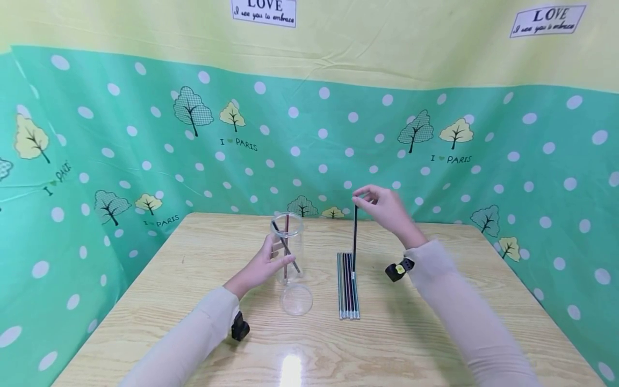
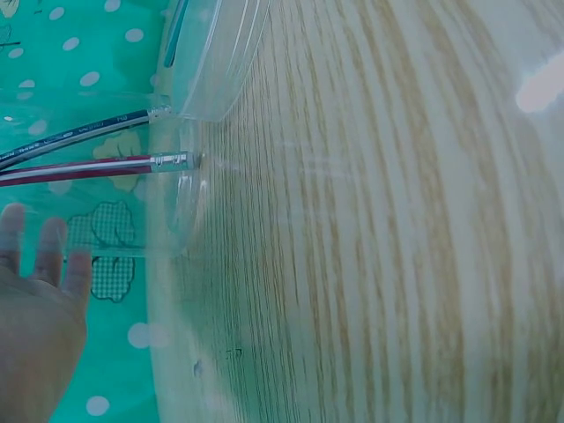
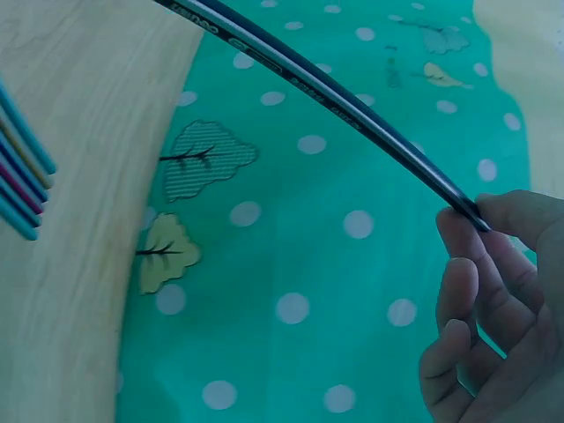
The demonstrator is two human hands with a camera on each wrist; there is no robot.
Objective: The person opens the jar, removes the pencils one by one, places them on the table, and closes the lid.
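A clear cylindrical jar [image 1: 299,244] stands on the table with two pencils inside, a dark one [image 2: 79,137] and a red one [image 2: 97,167], both leaning. Its left side is held by my left hand [image 1: 265,262], thumb in front and fingers around the back. My right hand [image 1: 381,207] pinches a dark pencil [image 3: 326,92] by its upper end between thumb and fingertips. That pencil hangs nearly upright, its lower end over a row of pencils [image 1: 345,287] lying side by side. Some of the row's coloured ends show in the right wrist view.
A round clear lid [image 1: 297,299] lies in front of the jar, left of the pencil row. The wooden table [image 1: 193,322] ends at a green dotted cloth [image 1: 338,150] hanging behind it. Black wrist cameras sit on both sleeves.
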